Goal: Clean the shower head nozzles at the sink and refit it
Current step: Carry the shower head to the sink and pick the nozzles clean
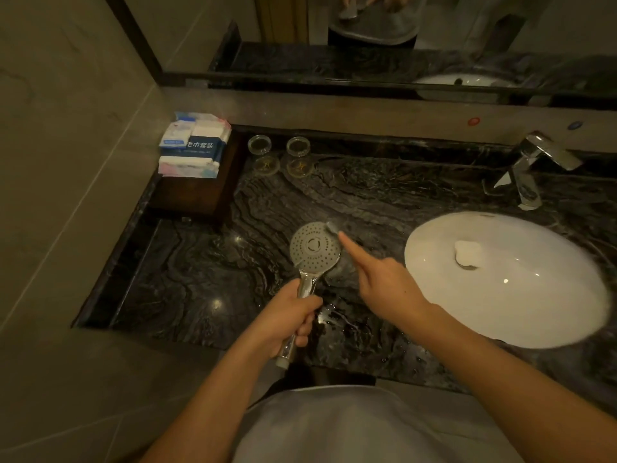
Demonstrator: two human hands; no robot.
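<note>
Left hand (289,315) is wrapped tight round the chrome handle of the round grey shower head (315,247), nozzle face up over the black marble counter (207,282), midway left of the white oval sink (507,279). Right hand (384,282) pokes a blurry small brush (331,227), index finger straight, at its far rim; other fingers can't tell. Open counter left.

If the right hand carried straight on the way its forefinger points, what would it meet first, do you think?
Probably the upper right rim of the shower head, which the left hand holds by the handle. The right hand points up-left, fingertip close beside it; depth is uncertain.
</note>
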